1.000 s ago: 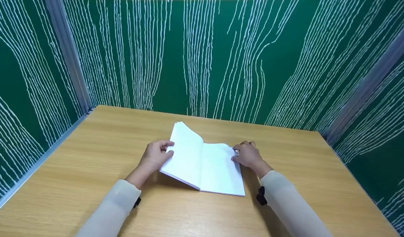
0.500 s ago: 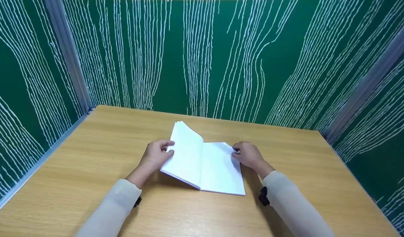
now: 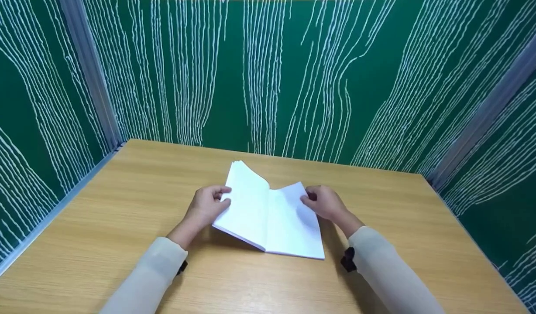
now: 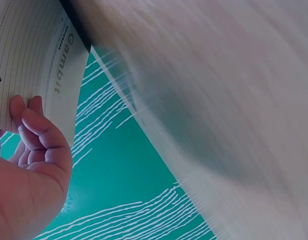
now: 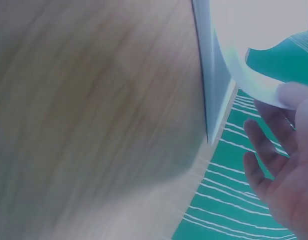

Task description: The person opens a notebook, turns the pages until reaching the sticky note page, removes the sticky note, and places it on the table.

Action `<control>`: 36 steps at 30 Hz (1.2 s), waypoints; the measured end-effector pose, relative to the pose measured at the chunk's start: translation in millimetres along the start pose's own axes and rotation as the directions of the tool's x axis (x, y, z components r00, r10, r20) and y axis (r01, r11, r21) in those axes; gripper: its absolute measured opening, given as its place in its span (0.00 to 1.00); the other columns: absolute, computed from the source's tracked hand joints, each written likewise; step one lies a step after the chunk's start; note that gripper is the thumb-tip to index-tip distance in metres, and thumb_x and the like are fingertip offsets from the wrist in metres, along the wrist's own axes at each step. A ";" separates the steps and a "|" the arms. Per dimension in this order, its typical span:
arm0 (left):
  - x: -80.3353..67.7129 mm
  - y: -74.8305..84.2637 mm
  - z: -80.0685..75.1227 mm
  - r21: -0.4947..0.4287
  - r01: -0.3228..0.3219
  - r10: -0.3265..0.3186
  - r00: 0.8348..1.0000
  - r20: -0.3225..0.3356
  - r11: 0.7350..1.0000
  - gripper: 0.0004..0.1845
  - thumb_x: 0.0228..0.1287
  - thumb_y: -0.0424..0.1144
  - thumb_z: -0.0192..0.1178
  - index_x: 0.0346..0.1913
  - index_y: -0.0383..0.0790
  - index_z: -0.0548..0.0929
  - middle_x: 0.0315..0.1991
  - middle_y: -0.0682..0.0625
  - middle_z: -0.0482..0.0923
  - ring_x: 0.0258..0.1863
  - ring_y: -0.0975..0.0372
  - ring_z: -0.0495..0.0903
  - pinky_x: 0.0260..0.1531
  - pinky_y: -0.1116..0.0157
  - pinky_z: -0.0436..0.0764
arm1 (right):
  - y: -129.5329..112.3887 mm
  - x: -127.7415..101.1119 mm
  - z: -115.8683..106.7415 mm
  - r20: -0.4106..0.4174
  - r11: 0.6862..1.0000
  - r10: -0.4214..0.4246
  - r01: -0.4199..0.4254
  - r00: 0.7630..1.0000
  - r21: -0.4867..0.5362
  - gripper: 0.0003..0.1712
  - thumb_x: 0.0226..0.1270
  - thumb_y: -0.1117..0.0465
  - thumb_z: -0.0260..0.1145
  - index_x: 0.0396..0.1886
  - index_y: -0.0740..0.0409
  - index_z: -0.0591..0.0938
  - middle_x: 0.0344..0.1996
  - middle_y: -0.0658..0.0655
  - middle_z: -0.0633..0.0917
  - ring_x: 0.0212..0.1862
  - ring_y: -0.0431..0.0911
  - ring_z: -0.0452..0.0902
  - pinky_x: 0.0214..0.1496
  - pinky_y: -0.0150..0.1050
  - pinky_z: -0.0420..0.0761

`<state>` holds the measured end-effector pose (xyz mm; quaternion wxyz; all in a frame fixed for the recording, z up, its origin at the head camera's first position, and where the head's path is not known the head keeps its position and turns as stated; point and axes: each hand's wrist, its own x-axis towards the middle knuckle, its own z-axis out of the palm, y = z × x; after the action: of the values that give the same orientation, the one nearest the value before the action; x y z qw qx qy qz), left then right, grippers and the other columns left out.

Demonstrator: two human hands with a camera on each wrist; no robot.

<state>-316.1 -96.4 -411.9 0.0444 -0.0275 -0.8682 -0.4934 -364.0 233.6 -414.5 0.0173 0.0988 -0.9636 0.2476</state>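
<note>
An open notebook (image 3: 248, 205) with white pages lies in the middle of the wooden table in the head view. Its left half is tilted up off the table, and my left hand (image 3: 207, 203) grips that side's outer edge between thumb and fingers. In the left wrist view the cover (image 4: 49, 65) reads "Gambit" and "A5", with my left fingers against it. My right hand (image 3: 327, 203) pinches the far right corner of a page (image 3: 296, 198), which curves up. The right wrist view shows this page bent away from the stack of pages (image 5: 216, 85) beneath.
The wooden table (image 3: 119, 209) reaches to a green wall (image 3: 233, 87) with white wavy lines at the back. Grey posts (image 3: 93, 74) stand at the left and right corners. A small black device (image 3: 348, 260) sits under the right sleeve.
My right hand has lifted a page corner from the right half and shifted slightly left with it. The left hand and the tilted left half stay in place.
</note>
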 end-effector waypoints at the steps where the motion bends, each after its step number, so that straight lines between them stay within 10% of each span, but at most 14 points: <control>1: 0.1 0.1 0.0 -0.002 0.000 0.000 1.000 0.001 1.000 0.16 0.62 0.39 0.62 0.53 0.48 0.84 0.48 0.50 0.80 0.49 0.58 0.75 0.56 0.58 0.76 | -1.8 -0.6 0.2 -0.002 1.000 -0.013 0.013 1.000 0.003 0.09 0.66 0.52 0.63 0.38 0.51 0.83 0.26 0.53 0.81 0.31 0.46 0.76 0.32 0.37 0.76; 9: -1.4 -0.1 -0.1 -0.018 0.003 -0.003 1.000 0.006 1.000 0.16 0.62 0.39 0.62 0.54 0.48 0.83 0.51 0.50 0.80 0.52 0.58 0.76 0.58 0.58 0.76 | -20.9 -7.2 3.4 0.050 0.995 -0.104 0.103 0.993 0.014 0.19 0.65 0.48 0.64 0.52 0.50 0.81 0.29 0.50 0.85 0.30 0.43 0.78 0.33 0.37 0.79; 36: -1.3 0.9 0.1 -0.037 0.031 -0.031 0.999 0.016 0.999 0.17 0.61 0.39 0.63 0.53 0.48 0.83 0.53 0.50 0.79 0.54 0.57 0.76 0.59 0.57 0.75 | -63.7 -20.0 22.1 0.244 0.916 -0.335 0.375 0.910 -0.144 0.19 0.62 0.47 0.63 0.53 0.38 0.81 0.49 0.51 0.78 0.42 0.45 0.78 0.45 0.41 0.78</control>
<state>-314.8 -95.9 -411.3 0.0296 -0.0186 -0.8596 -0.5098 -331.3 171.9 -405.3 -0.0326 0.2971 -0.9445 0.1361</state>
